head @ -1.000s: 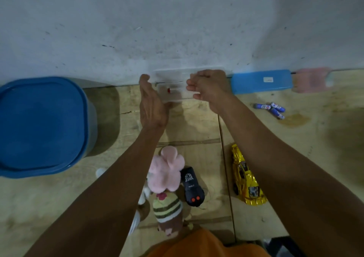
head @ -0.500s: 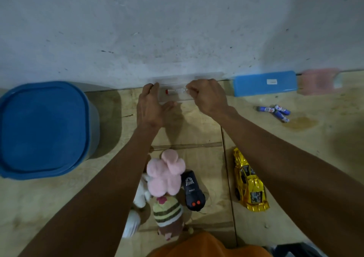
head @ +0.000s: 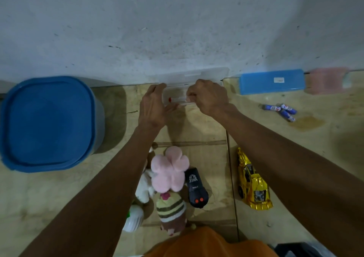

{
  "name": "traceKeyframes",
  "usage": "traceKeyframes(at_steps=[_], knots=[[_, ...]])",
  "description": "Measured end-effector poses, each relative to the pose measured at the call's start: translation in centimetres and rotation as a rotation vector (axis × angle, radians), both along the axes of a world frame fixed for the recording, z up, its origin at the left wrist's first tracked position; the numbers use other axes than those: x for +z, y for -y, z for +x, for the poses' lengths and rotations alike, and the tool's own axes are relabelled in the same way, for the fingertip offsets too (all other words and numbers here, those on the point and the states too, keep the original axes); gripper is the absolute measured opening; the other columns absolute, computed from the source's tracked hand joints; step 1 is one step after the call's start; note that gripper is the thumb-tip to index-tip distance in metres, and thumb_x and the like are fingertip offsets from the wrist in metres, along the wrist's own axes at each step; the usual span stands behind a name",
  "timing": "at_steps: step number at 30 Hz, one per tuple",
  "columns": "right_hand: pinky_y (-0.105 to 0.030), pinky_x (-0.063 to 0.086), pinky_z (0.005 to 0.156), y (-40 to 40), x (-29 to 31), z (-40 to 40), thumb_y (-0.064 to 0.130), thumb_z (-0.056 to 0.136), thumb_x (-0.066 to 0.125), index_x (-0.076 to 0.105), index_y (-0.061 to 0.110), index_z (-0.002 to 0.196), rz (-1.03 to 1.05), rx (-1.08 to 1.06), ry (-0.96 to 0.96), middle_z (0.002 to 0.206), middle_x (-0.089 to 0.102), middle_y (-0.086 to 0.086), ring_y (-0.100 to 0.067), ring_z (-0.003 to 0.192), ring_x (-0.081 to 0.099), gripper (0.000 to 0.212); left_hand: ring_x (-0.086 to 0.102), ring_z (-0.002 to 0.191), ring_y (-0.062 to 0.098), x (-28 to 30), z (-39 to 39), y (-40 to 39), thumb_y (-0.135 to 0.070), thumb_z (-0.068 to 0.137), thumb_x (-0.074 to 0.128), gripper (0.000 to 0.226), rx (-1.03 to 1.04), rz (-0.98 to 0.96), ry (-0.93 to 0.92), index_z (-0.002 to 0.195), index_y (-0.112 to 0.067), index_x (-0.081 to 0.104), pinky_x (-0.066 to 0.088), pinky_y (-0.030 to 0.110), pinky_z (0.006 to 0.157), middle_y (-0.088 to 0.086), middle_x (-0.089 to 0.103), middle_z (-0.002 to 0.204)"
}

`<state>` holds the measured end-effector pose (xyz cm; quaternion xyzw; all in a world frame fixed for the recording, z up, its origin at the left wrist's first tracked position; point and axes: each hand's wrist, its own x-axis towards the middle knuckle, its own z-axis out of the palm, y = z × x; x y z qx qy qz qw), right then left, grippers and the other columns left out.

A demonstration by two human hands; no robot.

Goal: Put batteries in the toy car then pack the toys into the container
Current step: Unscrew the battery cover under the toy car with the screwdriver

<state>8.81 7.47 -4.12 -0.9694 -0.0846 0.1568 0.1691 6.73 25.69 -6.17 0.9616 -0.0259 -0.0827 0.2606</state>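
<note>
A clear plastic box [head: 206,73] lies against the wall, its lid tipped back. My left hand [head: 153,106] cups the box's left end, thumb along the front. My right hand [head: 208,97] is curled inside the box and pinches a thin clear tool with a red tip [head: 173,99]. The gold toy car [head: 253,181] lies on the floor under my right forearm. Three blue batteries [head: 280,110] lie loose to the right. A large blue container with its lid on [head: 47,122] stands at the left.
A pink plush [head: 170,170], a striped plush [head: 171,211], a white plush [head: 143,191] and a black remote [head: 196,187] lie between my forearms. A blue case [head: 271,81] and a pink case [head: 325,81] lie along the wall on the right.
My left hand went from open beside the clear box to cupping its left end. My right hand dropped lower into the box, onto the red-tipped tool.
</note>
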Motion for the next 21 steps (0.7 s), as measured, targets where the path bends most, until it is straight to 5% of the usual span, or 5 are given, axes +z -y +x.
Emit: traceKeyframes(at_steps=[5, 8, 12, 16, 21], knots=[[-0.037, 0.050, 0.073, 0.4, 0.5, -0.6, 0.033, 0.099, 0.056, 0.065, 0.016, 0.105, -0.039, 0.048, 0.059, 0.103, 0.068, -0.005, -0.025, 0.099, 0.061, 0.021, 0.060, 0.110, 0.033, 1.1, -0.1, 0.4, -0.026, 0.082, 0.080, 0.057, -0.019, 0.018, -0.035, 0.134, -0.010, 0.061, 0.050, 0.036, 0.089, 0.015, 0.060, 0.125], [-0.039, 0.052, 0.073, 1.4, 1.1, -1.6, 0.031, 0.097, 0.059, 0.062, 0.016, 0.107, 0.060, 0.012, 0.146, 0.103, 0.067, -0.003, -0.022, 0.097, 0.060, 0.018, 0.059, 0.113, 0.034, 1.3, 0.2, 0.1, -0.027, 0.083, 0.079, 0.061, -0.033, 0.044, -0.065, 0.139, -0.013, 0.058, 0.048, 0.035, 0.093, 0.015, 0.058, 0.128], [-0.029, 0.047, 0.069, 2.8, 1.8, -3.8, 0.023, 0.096, 0.063, 0.065, 0.016, 0.122, 0.313, -0.136, 0.186, 0.101, 0.064, -0.002, -0.013, 0.083, 0.056, 0.026, 0.057, 0.117, 0.036, 1.2, 0.2, 0.1, -0.031, 0.085, 0.077, 0.066, -0.005, 0.070, -0.119, 0.145, -0.019, 0.053, 0.046, 0.036, 0.099, 0.017, 0.055, 0.132], [-0.012, 0.044, 0.065, 3.7, 3.2, -6.2, 0.020, 0.095, 0.064, 0.069, 0.016, 0.105, 0.633, -0.465, 0.130, 0.082, 0.060, 0.011, -0.006, 0.070, 0.055, 0.012, 0.057, 0.113, 0.039, 1.2, 0.0, 0.3, -0.033, 0.085, 0.078, 0.067, 0.043, 0.039, -0.155, 0.146, -0.022, 0.051, 0.048, 0.042, 0.098, 0.019, 0.052, 0.128], [-0.034, 0.050, 0.068, 5.7, 5.4, -9.0, 0.024, 0.097, 0.061, 0.063, 0.037, 0.087, 0.849, -0.761, 0.002, 0.096, 0.070, -0.010, -0.015, 0.080, 0.058, 0.016, 0.052, 0.121, 0.041, 2.2, -1.2, 1.4, -0.043, 0.090, 0.069, 0.057, 0.078, 0.176, -0.140, 0.143, -0.029, 0.052, 0.051, 0.053, 0.090, 0.019, 0.046, 0.133]])
